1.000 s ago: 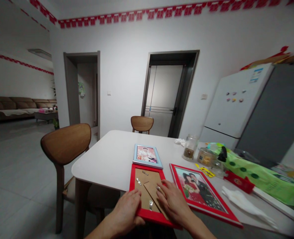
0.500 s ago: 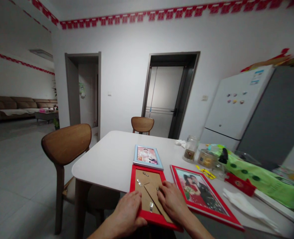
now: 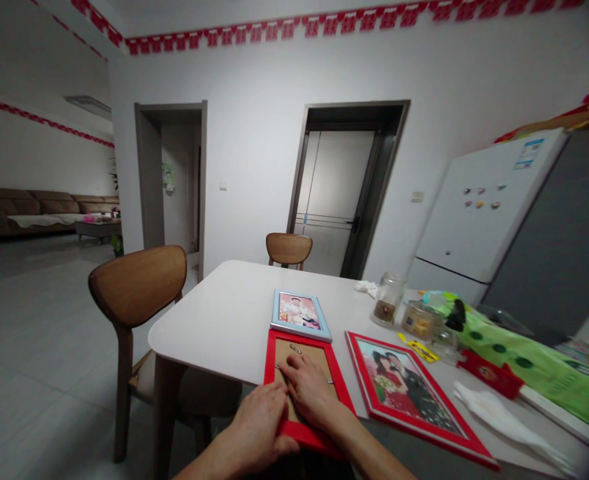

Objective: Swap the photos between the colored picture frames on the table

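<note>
A red picture frame (image 3: pixel 270 360) lies face down at the table's near edge, its brown backing board (image 3: pixel 319 357) showing. My left hand (image 3: pixel 259 417) is closed round the frame's lower left side, thumb along the near edge. Over the board, my right hand (image 3: pixel 308 388) is closed, its bent fingertips at a small metal clip (image 3: pixel 277 366) on the left edge; the fingers partly cover it. One more metal clip (image 3: pixel 295 349) shows at the top, another (image 3: pixel 330 381) on the right. The stand's strut and the lower clip are hidden under my right hand.
A light blue picture frame (image 3: pixel 302 313) touches the far end of the red one. To the right lies a larger red-framed photo (image 3: pixel 409 390). Beyond it stand a glass jar (image 3: pixel 387 303), a green bag (image 3: pixel 529 367) and white tissue (image 3: pixel 509 417). A wooden chair (image 3: pixel 139 287) is at left.
My right hand has moved left across the backing board, from the right-edge clip to the left-edge clip. My left hand keeps its hold. The view has shifted slightly.
</note>
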Tool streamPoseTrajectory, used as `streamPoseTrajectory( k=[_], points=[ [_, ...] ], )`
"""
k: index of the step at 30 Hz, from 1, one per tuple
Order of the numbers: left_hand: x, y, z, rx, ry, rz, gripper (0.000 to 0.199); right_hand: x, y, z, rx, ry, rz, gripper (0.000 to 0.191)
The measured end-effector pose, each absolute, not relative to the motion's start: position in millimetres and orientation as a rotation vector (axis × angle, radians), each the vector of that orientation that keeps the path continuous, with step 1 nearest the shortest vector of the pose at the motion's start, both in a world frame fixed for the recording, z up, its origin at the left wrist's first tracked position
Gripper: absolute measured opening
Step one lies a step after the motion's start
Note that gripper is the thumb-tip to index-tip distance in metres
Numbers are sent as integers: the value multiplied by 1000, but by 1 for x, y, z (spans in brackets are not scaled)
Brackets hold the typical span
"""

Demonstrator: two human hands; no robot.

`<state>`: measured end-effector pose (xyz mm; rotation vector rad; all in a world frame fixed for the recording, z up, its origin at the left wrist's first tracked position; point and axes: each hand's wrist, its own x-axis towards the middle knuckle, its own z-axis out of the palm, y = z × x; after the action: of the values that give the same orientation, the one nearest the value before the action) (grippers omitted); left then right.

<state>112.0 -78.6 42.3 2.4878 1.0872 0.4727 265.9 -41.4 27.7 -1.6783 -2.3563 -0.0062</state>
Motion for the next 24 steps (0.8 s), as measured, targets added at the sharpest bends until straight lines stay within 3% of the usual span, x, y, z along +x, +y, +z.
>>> streamPoseTrajectory(
  k=[8,18,24],
  points=[
    [110,-80,44,2498,1084,498,51,270,-39,31,-1615,-2329,45,26],
    [112,-78,39,2464,1152,448,68,285,14,22,-2000,-1869,45,25],
    [111,-80,43,2436,1160,444,67,293,32,19,-2109,-1717,67,23]
  ],
)
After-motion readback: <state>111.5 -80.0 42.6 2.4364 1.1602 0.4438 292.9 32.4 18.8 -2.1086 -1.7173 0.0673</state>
